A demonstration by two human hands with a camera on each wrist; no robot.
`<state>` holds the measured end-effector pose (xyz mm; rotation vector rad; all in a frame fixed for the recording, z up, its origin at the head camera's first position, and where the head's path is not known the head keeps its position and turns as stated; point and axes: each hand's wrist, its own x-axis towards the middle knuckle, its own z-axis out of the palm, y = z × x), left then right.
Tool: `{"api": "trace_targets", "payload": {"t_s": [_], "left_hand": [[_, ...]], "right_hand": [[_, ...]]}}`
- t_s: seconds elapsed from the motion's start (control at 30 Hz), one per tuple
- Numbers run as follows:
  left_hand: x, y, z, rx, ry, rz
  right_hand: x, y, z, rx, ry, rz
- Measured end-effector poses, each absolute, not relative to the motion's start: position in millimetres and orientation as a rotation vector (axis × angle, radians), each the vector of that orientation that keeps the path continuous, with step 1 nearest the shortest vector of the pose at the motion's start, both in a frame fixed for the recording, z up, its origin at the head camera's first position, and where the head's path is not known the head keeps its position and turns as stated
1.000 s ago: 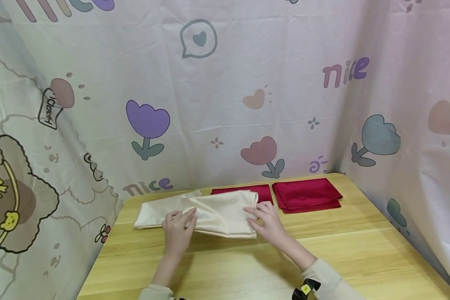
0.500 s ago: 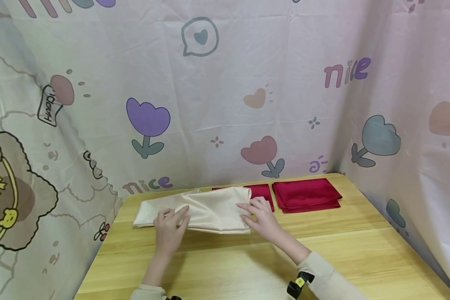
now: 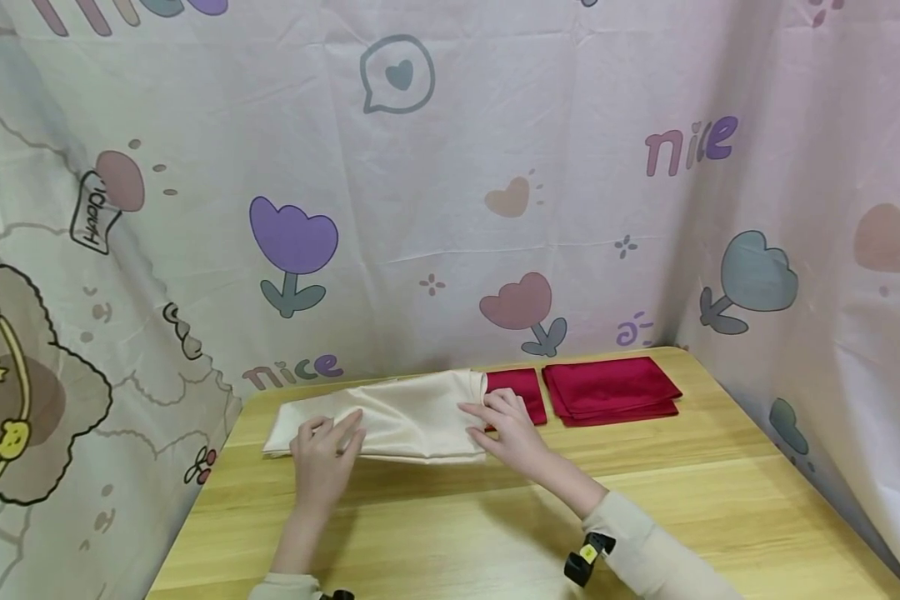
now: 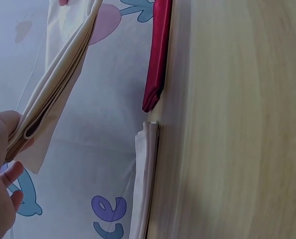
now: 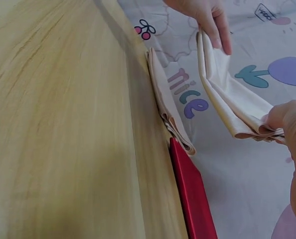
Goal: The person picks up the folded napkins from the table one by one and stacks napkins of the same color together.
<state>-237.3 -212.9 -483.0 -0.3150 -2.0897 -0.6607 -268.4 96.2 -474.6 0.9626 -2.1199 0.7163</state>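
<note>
A folded cream satin cloth (image 3: 420, 421) is held between both hands above the table. My left hand (image 3: 321, 462) pinches its left end, thumb on one side and fingers on the other in the left wrist view. My right hand (image 3: 512, 437) pinches the right end; its thumb presses on the folded layers in the right wrist view. Below the held cloth, a second folded cream cloth (image 5: 160, 92) lies on the table, partly hidden in the head view. Just right of it lies a folded red cloth (image 3: 523, 392), also partly covered from above.
Another folded red cloth (image 3: 615, 387) lies at the back right of the wooden table (image 3: 450, 533). A printed fabric curtain (image 3: 420, 192) hangs close behind the table's back edge and along both sides.
Both hands have carried the cream cloth leftward and slightly toward the back. It now overlaps more of the lying cream cloth, and more of the middle red cloth's right part shows.
</note>
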Motion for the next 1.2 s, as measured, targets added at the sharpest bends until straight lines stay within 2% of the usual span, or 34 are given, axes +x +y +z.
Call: {"api": "trace_targets", "payload": {"t_s": [1.2], "left_hand": [[-238,-248,-470,-0.238,-2.118,-0.689]], "right_hand": [[-287,62,-468,1.02,-2.222,0.608]]}}
